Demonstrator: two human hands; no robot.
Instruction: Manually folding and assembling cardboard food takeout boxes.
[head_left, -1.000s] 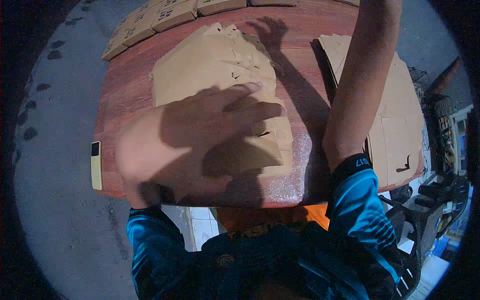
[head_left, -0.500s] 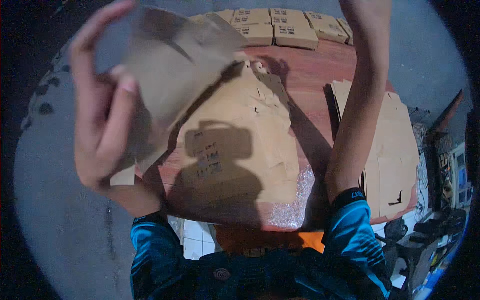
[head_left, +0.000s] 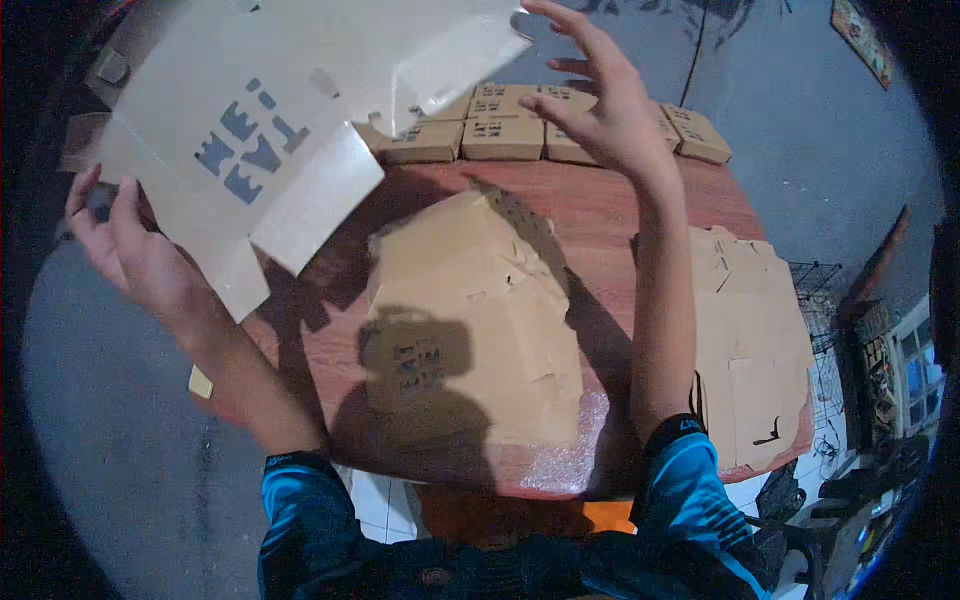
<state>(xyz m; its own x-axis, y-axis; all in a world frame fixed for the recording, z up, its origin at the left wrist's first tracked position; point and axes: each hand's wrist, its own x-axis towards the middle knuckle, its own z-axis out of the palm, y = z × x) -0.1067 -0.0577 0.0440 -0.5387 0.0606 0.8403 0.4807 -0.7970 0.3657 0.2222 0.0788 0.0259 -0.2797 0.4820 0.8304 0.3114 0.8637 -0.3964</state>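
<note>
Where the unfolded box (head_left: 380, 50) is: raised, above the table's (head_left: 600, 205) left side.
Left hand (head_left: 145, 260): at its lower-left edge; cannot tell whether pinching.
Right hand (head_left: 617, 115): fingers spread beside its right end.

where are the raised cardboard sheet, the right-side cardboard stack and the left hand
Raised cardboard sheet (head_left: 270, 75), head view: its broad face.
Right-side cardboard stack (head_left: 755, 345), head view: middle of its top face.
Left hand (head_left: 143, 258), head view: middle of the hand.
</note>
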